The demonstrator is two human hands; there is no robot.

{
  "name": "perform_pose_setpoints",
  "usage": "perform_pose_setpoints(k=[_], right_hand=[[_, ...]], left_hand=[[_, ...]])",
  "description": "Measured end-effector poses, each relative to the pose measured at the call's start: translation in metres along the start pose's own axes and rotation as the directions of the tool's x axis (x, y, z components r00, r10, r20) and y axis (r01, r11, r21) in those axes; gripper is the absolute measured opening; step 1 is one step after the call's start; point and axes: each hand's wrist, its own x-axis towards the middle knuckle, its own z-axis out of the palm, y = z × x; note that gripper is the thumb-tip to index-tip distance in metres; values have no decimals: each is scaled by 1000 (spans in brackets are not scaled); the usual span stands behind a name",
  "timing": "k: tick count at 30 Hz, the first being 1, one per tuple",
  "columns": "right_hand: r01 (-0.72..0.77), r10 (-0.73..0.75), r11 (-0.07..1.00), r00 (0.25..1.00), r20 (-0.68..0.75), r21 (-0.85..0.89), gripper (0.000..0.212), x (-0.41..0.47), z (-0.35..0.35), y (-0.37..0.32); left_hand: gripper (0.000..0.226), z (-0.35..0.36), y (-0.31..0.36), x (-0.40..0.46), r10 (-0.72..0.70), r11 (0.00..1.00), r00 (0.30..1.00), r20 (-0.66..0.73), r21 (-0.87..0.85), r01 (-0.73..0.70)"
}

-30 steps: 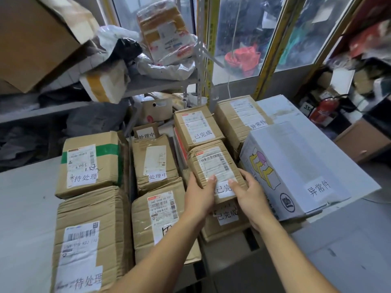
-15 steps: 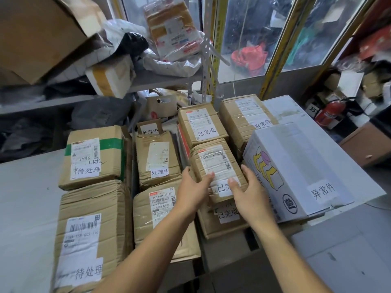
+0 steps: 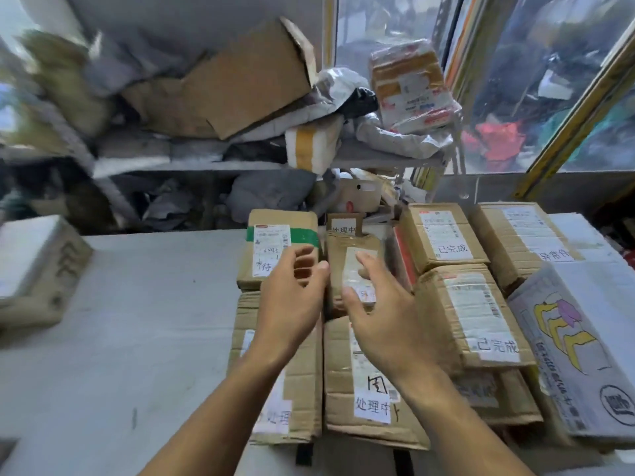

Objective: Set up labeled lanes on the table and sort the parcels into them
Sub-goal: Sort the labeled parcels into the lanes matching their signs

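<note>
Head camera looked down on a grey table point(image 3: 137, 321) where brown cardboard parcels lay in rows side by side. Both bare hands hung in the air above the middle rows, holding nothing. The left hand point(image 3: 292, 304) had its fingers loosely curved and slightly apart, over the seam between the green-taped parcel point(image 3: 275, 242) and the parcel in front of it. The right hand point(image 3: 381, 324) was spread, fingers apart, over a small taped parcel point(image 3: 354, 249) in the second row; whether any fingertip touched the cardboard could not be told. Nearer the camera lay a parcel marked 处理中 point(image 3: 371, 407). To the right sat two parcels marked 已完成 point(image 3: 481, 321), one behind the other, and beyond them a white box with a yellow drawing point(image 3: 577, 338). One more box point(image 3: 31, 266) stood apart at the table's left edge. A cluttered shelf point(image 3: 220, 163) ran behind the table.
</note>
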Motion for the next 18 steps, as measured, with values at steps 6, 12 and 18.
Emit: perform_pose_setpoints(k=[6,12,18], right_hand=[[92,-105,993,978,178,79,52,7,112,-94],[157,-183,983,907,379,99,52,-11,252,-189],[169,-214,977,738,640,132,54,-46,376,-261]], left_hand=[[22,-150,-65,5,-68,997,983,-171,30,74],[21,-305,-159,-19,-213,973,911,-353,7,230],[20,-418,-244,-63,-376,914,755,-537,-79,399]])
